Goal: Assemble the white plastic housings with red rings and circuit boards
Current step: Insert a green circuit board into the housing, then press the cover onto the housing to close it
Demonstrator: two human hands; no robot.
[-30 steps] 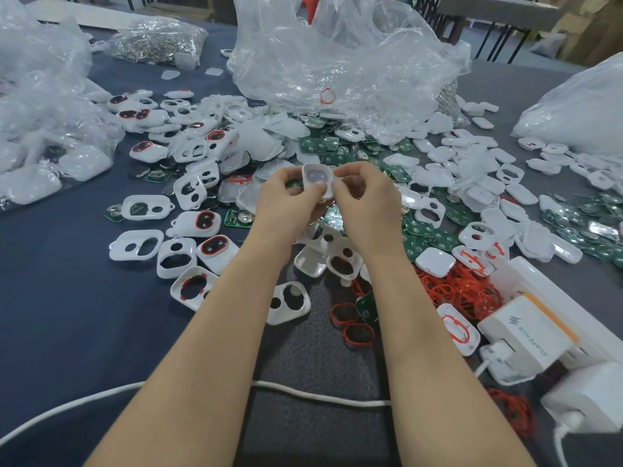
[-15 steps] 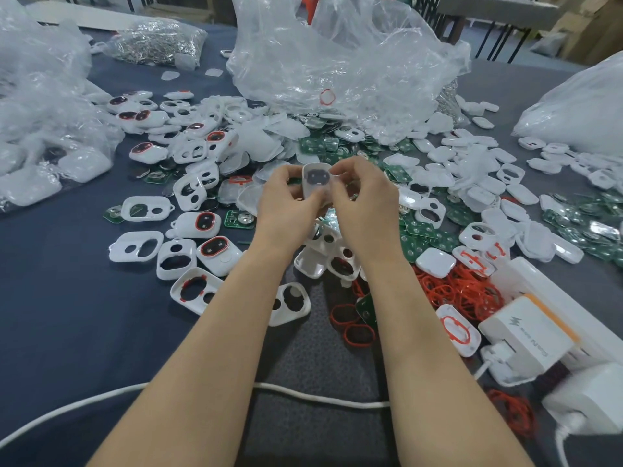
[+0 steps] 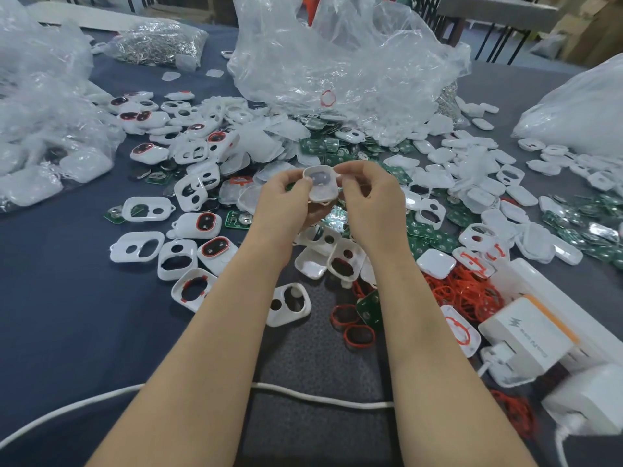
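Both hands hold one white plastic housing point(image 3: 322, 183) up above the middle of the table. My left hand point(image 3: 286, 203) grips its left side and my right hand point(image 3: 371, 200) pinches its right edge. A translucent piece with a round mark covers the housing's face. Empty white housings point(image 3: 177, 259) and housings fitted with red rings point(image 3: 213, 249) lie to the left. Loose red rings point(image 3: 462, 294) are heaped at the right, and green circuit boards point(image 3: 424, 234) are scattered beyond my hands.
Clear plastic bags point(image 3: 337, 62) stand at the back and far left. A white power strip with chargers point(image 3: 529, 335) sits at the right front. A white cable point(image 3: 320, 397) crosses the table under my forearms. A bag of metal parts point(image 3: 158, 42) lies back left.
The housing has turned in my fingers: its dark-centred face of half a second ago is now covered by a pale translucent piece. Both hands stay in nearly the same place.
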